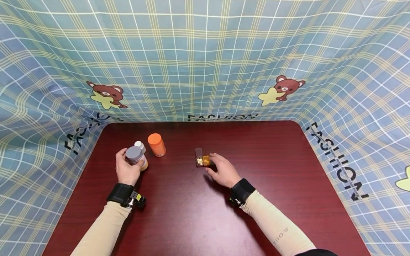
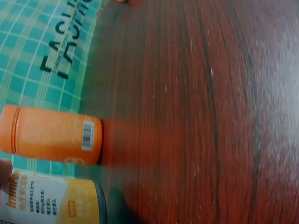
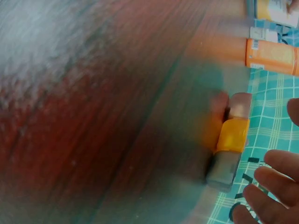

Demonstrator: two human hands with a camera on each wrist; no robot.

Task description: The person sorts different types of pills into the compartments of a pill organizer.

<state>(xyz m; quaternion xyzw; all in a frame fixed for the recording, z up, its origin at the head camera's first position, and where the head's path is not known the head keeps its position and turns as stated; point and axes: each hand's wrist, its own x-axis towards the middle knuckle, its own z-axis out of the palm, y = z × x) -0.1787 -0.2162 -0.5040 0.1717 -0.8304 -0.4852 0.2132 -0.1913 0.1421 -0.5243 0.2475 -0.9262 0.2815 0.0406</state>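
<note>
My left hand [image 1: 126,173] grips a vitamin bottle [image 1: 134,154] with a grey lid, fingers and thumb on opposite sides of it. Its white and yellow label [image 2: 56,198] faces the left wrist camera. Toward the middle of the table lies a small pill box [image 1: 198,153] with pale pills [image 1: 200,161] in one compartment. An orange translucent part [image 3: 233,135] of the box is at its right side. My right hand [image 1: 225,172] is just right of the box, fingers spread and relaxed, the fingertips close to the orange part and nothing in the grasp.
Right of the held bottle an orange bottle [image 1: 157,145] stands upright. A small white-capped bottle [image 1: 139,144] is just behind the held one, partly hidden. The dark red table [image 1: 192,213] is bordered at the back and sides by a checked curtain [image 1: 205,71].
</note>
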